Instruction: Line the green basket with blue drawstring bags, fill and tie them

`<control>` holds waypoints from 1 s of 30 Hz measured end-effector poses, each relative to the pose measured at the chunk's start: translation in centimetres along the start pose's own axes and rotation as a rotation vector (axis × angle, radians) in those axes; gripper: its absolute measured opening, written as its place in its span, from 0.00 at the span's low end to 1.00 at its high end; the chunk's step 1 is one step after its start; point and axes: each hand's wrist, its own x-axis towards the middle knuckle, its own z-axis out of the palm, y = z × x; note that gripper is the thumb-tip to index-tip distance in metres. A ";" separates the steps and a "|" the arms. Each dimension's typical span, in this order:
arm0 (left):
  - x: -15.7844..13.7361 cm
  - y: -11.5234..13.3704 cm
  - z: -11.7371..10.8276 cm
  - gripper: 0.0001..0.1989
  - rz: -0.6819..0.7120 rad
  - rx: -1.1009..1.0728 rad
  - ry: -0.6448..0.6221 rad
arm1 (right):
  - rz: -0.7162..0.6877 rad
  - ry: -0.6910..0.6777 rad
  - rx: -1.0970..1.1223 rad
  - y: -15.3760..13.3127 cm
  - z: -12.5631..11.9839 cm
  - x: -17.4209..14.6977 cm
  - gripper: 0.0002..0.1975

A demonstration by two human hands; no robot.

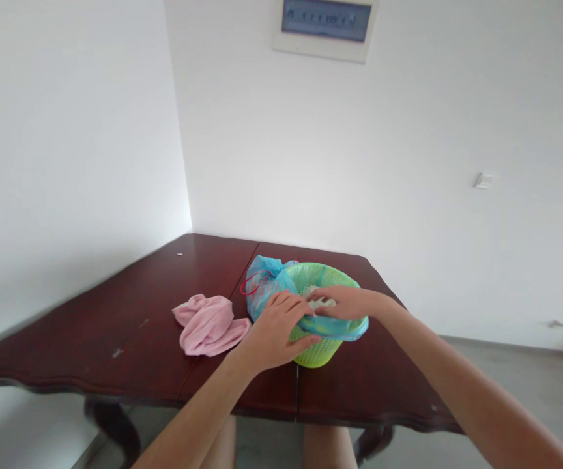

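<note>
A green mesh plastic basket [318,352] stands upright on the table, lined with a thin blue plastic bag [343,327] folded over its front rim. My left hand [277,329] grips the basket's near left rim, fingers over the edge and thumb against the outer wall. My right hand [343,302] reaches into the basket's mouth from the right, its fingers closed on a crumpled white tissue-like wad [321,303]. Behind my left hand, against the basket's left side, sits a filled translucent blue plastic bag [260,294] with a red drawstring. The bottom of the basket is hidden.
A crumpled pink cloth [209,326] lies left of the basket on the dark red wooden table [129,319]. A tiny white scrap [180,254] is near the table's back left. White walls border the table at the left and back.
</note>
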 end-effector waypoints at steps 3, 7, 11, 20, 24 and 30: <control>-2.5 -1.1 -0.4 0.19 -0.041 -0.010 0.105 | 0.022 0.390 0.063 0.0 0.7 -6.5 0.18; -5.4 -2.7 0.2 0.24 -0.098 -0.004 0.200 | 0.055 0.901 0.060 2.0 8.8 -14.1 0.19; -5.1 -2.9 1.3 0.24 -0.060 0.074 0.302 | 0.224 0.957 0.210 4.5 16.6 -15.2 0.23; -3.1 -4.1 2.3 0.25 0.091 0.162 0.285 | 0.182 1.105 0.213 4.9 15.8 -11.7 0.06; -1.6 -4.1 0.4 0.17 0.148 0.088 0.217 | 0.093 1.021 0.197 5.1 12.8 -12.8 0.07; 1.9 -3.9 -1.0 0.12 -0.011 -0.069 0.011 | -0.052 0.814 -0.054 4.4 7.1 -12.6 0.07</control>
